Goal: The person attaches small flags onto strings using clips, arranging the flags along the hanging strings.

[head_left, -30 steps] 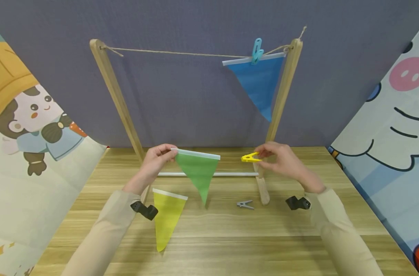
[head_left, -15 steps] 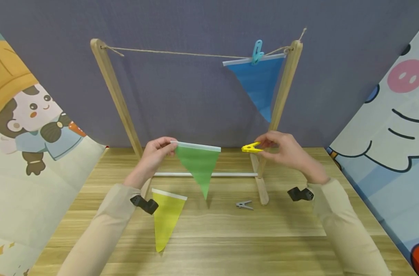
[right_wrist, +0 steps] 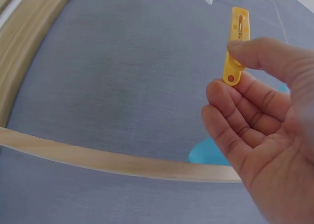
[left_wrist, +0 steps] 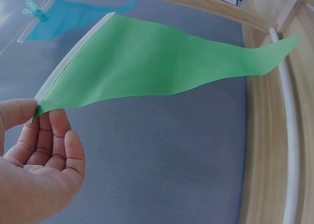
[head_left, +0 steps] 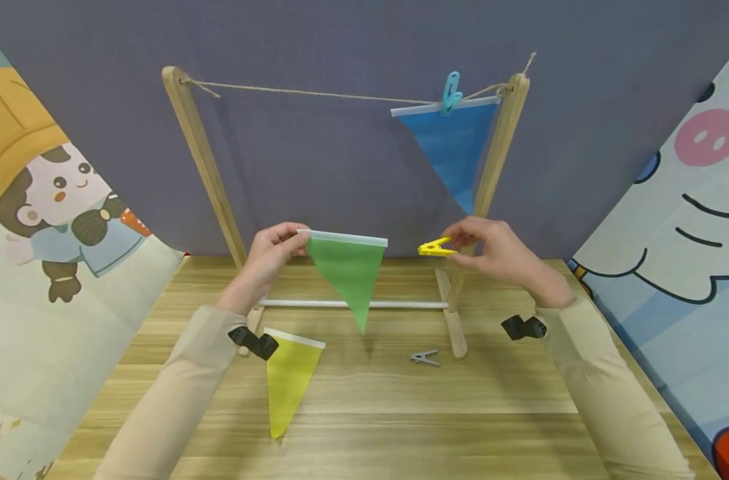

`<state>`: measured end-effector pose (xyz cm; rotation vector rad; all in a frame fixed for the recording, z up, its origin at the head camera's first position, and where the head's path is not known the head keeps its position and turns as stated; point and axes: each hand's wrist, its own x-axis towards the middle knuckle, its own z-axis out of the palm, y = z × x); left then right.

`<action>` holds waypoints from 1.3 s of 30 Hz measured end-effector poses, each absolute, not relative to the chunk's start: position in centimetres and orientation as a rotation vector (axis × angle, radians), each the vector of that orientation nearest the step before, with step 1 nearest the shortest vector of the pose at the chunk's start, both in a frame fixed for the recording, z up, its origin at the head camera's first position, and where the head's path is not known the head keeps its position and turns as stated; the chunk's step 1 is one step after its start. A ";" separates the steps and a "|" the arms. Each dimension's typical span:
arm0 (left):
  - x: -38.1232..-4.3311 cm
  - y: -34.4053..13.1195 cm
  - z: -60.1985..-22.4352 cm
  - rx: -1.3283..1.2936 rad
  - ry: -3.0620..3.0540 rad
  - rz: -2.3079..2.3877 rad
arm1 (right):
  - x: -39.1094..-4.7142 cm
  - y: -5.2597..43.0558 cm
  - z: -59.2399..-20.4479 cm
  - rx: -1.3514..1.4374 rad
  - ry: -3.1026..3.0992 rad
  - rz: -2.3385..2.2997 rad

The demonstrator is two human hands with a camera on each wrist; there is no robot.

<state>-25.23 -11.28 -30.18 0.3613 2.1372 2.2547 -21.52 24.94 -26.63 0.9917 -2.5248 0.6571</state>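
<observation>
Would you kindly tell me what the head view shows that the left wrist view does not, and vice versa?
Only the head view shows the right hand, pinching the yellow clothespin, plus the yellow flag and grey clothespin.
Only the left wrist view shows the palm of the left hand.
Both show that hand pinching the green flag by a corner, the blue flag with its light blue clothespin, and the white rod.

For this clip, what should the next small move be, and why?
Probably raise the green triangular pennant toward the thin tan string: the left hand pinches it below that string, the right hand holds a yellow plastic clothespin, and a blue triangular pennant already hangs there from a light-blue plastic clothespin.
</observation>
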 end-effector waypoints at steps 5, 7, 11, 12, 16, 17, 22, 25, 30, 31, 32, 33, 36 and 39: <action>-25.6 -11.3 -29.5 0.372 2.126 2.310 | -21.7 24.5 -26.0 0.998 -2.515 0.641; -25.7 -11.3 -29.2 0.380 2.106 2.340 | -21.8 24.3 -25.8 1.007 -2.507 0.629; -26.1 -11.4 -28.5 0.394 2.052 2.391 | -22.1 24.0 -25.2 1.018 -2.501 0.613; -26.2 -11.4 -28.4 0.394 2.042 2.399 | -22.1 23.9 -25.0 1.020 -2.496 0.610; -26.4 -11.3 -27.9 0.404 2.034 2.407 | -22.4 23.7 -24.2 1.023 -2.489 0.602; -26.5 -11.2 -27.8 0.412 2.036 2.407 | -22.4 23.6 -24.0 1.024 -2.488 0.601; -26.6 -11.0 -27.4 0.435 2.037 2.419 | -22.5 23.3 -23.3 1.030 -2.490 0.606; -26.6 -10.8 -27.2 0.428 2.029 2.434 | -22.6 23.2 -22.9 1.030 -2.489 0.589; -26.6 -10.7 -26.7 0.432 2.019 2.458 | -22.7 23.1 -22.2 1.000 -2.510 0.564; -26.6 -10.6 -26.6 0.434 2.016 2.463 | -22.7 23.1 -22.1 0.994 -2.514 0.562; -26.5 -10.6 -26.5 0.436 2.016 2.466 | -22.8 23.0 -21.9 0.990 -2.516 0.558; -26.5 -10.6 -26.3 0.438 2.014 2.470 | -22.8 23.0 -21.7 0.988 -2.515 0.553; -26.4 -10.5 -26.0 0.452 1.990 2.490 | -23.0 22.9 -21.2 0.996 -2.501 0.536; -26.4 -10.4 -25.6 0.472 1.981 2.504 | -23.1 22.9 -20.8 1.009 -2.484 0.522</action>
